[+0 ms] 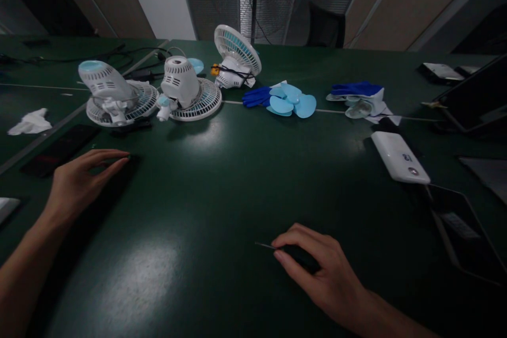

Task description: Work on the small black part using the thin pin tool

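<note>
My right hand [320,269] is low on the right, thumb and forefinger pinched on a screwdriver [264,245]. Its thin metal shaft points left, and the rest is mostly hidden by the fingers. Over on the left, my left hand [85,174] hovers close to the table, thumb and fingertips pressed together. Whatever those fingertips pinch is too small to name. Nearest to that hand are a dark phone [59,150] and a white fan [114,97] lying with its grille down. Beside it lies a second fan [182,84], also face down.
Farther back are a third fan [235,58], light blue fan blades [292,100] and blue-white gloves [358,96]. A white power bank [400,157] and a dark tablet-like device [465,229] lie right. A crumpled tissue [30,122] is at far left on the green table [222,185].
</note>
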`<control>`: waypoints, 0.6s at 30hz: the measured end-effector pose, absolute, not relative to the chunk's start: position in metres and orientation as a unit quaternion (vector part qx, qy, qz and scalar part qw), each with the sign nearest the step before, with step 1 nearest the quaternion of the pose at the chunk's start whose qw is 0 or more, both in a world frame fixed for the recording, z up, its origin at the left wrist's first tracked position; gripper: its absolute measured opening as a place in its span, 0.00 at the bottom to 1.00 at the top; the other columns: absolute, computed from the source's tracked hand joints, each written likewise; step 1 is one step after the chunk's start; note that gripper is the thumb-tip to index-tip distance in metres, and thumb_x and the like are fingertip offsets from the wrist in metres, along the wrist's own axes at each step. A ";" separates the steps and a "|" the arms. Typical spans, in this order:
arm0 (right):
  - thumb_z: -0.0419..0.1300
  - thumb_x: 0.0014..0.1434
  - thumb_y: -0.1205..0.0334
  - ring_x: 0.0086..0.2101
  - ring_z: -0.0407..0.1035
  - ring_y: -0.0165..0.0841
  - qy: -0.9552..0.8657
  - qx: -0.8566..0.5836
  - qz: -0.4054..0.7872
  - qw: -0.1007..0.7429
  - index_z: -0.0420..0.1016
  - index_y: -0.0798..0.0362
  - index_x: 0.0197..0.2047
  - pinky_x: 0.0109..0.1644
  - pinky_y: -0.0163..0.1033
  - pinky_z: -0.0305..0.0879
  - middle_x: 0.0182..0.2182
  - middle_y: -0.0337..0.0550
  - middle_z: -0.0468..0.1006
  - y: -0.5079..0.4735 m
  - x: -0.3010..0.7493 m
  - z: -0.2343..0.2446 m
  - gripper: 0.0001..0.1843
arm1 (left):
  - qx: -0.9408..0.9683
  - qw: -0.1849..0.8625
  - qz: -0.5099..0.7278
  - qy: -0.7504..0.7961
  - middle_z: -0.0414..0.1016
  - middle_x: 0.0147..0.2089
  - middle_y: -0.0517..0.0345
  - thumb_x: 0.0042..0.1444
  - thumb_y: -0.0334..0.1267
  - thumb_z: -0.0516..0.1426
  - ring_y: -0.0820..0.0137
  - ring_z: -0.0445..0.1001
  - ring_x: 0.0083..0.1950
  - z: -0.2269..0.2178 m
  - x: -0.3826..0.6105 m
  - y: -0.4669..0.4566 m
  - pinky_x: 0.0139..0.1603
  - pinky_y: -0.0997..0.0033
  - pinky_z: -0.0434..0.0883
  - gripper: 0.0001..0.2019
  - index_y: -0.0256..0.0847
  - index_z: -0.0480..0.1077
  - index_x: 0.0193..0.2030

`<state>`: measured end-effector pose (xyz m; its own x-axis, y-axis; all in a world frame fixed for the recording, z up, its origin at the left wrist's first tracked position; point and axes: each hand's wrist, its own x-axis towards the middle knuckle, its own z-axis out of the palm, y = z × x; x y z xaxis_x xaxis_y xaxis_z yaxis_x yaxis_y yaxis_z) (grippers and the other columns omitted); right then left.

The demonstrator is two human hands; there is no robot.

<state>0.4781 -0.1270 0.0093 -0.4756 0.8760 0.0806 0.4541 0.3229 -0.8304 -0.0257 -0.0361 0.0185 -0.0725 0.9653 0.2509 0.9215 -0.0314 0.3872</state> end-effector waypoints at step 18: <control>0.60 0.69 0.66 0.34 0.77 0.31 -0.773 -0.425 0.380 0.279 0.77 0.48 0.47 0.38 0.37 0.67 0.36 0.38 0.80 -0.127 0.478 0.008 0.06 | 0.527 0.183 0.257 0.789 0.81 0.57 0.53 0.53 0.59 0.63 0.54 0.76 0.59 0.024 -0.028 -0.032 0.66 0.56 0.66 0.31 0.40 0.77 0.56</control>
